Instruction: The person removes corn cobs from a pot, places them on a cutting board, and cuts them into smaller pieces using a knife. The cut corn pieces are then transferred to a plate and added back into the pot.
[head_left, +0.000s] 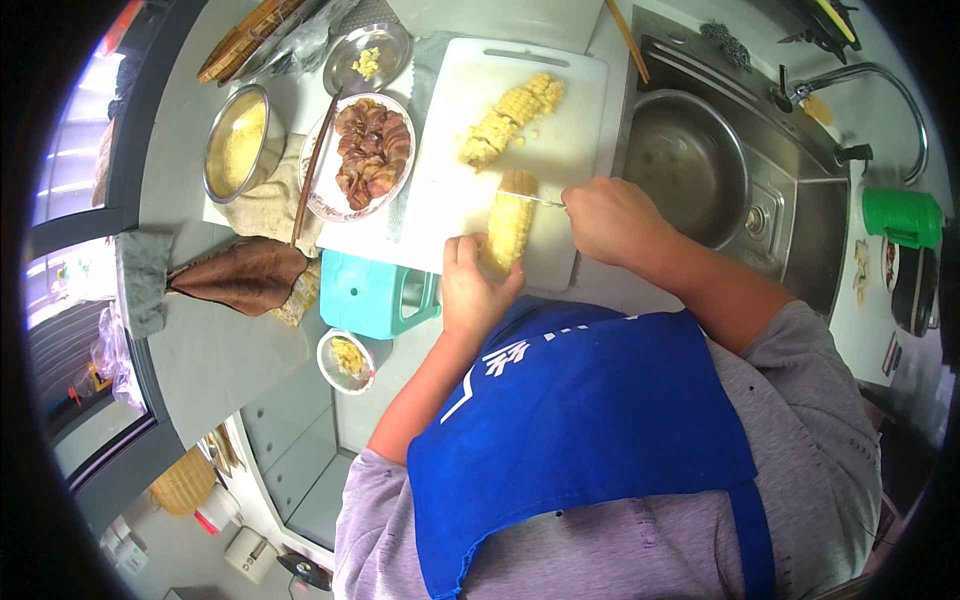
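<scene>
An ear of corn (508, 223) lies lengthwise on a white plastic cutting board (450, 112). My left hand (476, 281) steadies its near end, fingers on one side and thumb on the other. In my right hand (611, 217) is the handle of a knife (534, 198), whose thin blade lies across the upper part of the ear. Farther up the board rests a row of cut corn pieces (510, 120), with a few loose kernels beside it. Whether the blade has entered the cob is hard to see.
Right of the board, a large metal basin (686, 169) sits in the steel sink (810, 247) under a curved faucet (892, 67). To the left are a plate of sliced meat (373, 150) with chopsticks (315, 176), a metal bowl (274, 142), and a small metal dish (390, 64). A turquoise stool (360, 292) stands below.
</scene>
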